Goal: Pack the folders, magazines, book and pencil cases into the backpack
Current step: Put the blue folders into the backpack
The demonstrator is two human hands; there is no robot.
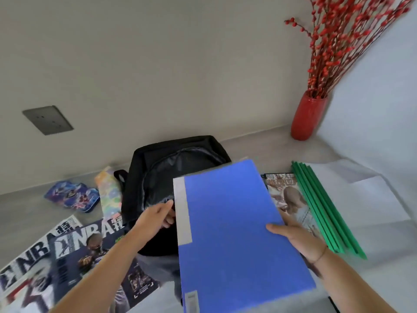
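Observation:
A black backpack [171,177] lies on the grey surface with its main zip gaping. My left hand [155,219] grips the near lip of its opening. My right hand [297,239] holds a blue folder [237,227] by its right edge, lifted and tilted over the bag's front. Two NBA magazines [67,256] lie at the left. Beyond them sit a blue patterned pencil case [72,196] and a pastel pencil case [108,190]. On the right, a magazine [291,199] with a person on its cover lies under green-spined clear folders [327,211].
A red vase [308,118] with red berry branches stands in the back right corner. A grey wall socket [47,120] is on the back wall. A white wall closes the right side.

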